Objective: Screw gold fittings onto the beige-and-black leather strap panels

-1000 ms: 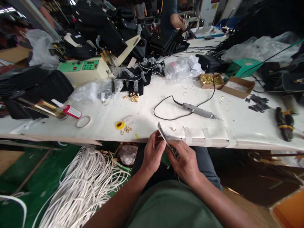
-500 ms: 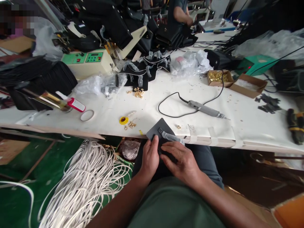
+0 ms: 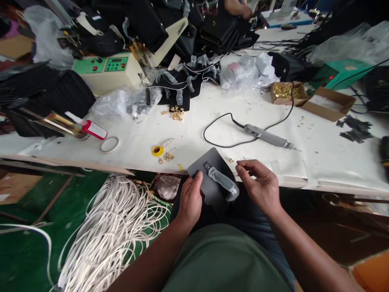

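Observation:
My left hand grips the left side of a black leather panel, thumb on top. The panel lies tilted over my lap, against the table's front edge. A strap handle wrapped in clear plastic is attached to it by a dark tab, its other end hanging over the right side. My right hand is raised at the table edge, right of the panel, thumb and forefinger pinched together. What the pinch holds, if anything, is too small to make out. Just left of those fingertips lie small gold metal fittings.
A grey corded electric screwdriver lies on the table. More gold fittings, a yellow tape roll and a red-and-white bottle are to the left. Small boxes stand back right. White cord heaps on the floor.
My right hand has left the panel and moved right and up to the table edge. The plastic-wrapped handle now shows fully. My left hand keeps its hold.

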{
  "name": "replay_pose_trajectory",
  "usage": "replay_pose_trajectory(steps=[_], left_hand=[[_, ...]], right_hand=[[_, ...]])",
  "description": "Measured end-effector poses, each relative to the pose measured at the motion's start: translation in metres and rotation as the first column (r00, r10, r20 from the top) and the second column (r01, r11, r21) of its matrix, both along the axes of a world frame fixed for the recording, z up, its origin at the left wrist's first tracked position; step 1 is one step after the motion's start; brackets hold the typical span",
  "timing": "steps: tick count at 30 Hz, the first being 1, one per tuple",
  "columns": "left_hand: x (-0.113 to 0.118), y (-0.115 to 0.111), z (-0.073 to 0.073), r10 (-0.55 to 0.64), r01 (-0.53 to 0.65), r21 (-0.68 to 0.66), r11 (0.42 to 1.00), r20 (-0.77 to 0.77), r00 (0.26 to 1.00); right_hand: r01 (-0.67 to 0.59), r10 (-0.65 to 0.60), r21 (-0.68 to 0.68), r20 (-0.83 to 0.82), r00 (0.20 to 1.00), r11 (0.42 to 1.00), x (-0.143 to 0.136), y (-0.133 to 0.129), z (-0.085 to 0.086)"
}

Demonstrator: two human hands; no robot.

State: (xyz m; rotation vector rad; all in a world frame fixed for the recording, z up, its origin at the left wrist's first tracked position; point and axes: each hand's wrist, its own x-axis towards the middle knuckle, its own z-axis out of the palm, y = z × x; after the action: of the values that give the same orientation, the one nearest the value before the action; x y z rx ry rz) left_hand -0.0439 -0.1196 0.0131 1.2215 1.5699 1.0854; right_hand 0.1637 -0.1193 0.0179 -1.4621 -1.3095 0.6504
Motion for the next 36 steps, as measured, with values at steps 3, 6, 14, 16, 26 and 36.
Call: replay_pose_trajectory(steps=[3, 6, 14, 16, 26, 36], left_hand=[[-0.001, 0.0, -0.009, 0.062, -0.058, -0.059, 0.997, 0.068, 0.996], [0.002, 0.001, -0.013, 0.093, -0.072, -0.109, 0.991, 0.207, 0.974], [0.002, 0.005, -0.018, 0.102, -0.091, -0.054, 0.994, 0.263, 0.959], [-0.003, 0.005, -0.022, 0.093, -0.091, -0.018, 0.996, 0.23, 0.969], [-0.017, 0.0, -0.035, 0.121, -0.129, 0.041, 0.991, 0.163, 0.979], [-0.012, 0.001, -0.016, 0.057, -0.058, 0.004, 0.998, 0.146, 0.988]], right_hand=[[0.048, -0.05, -0.093, -0.019, 0.999, 0.995, 0.013, 0.005, -0.01], [0.014, -0.015, -0.094, -0.014, 1.0, 0.995, 0.014, 0.0, -0.009], [-0.011, 0.013, -0.057, 0.028, 1.0, 0.998, 0.014, 0.002, -0.009], [-0.012, 0.019, -0.056, 0.122, 0.992, 0.998, 0.022, 0.01, -0.019], [-0.074, 0.123, -0.103, 0.634, 0.764, 0.992, 0.024, 0.055, -0.053], [-0.14, 0.15, -0.179, 0.044, 0.988, 0.974, 0.012, 0.042, -0.02]])
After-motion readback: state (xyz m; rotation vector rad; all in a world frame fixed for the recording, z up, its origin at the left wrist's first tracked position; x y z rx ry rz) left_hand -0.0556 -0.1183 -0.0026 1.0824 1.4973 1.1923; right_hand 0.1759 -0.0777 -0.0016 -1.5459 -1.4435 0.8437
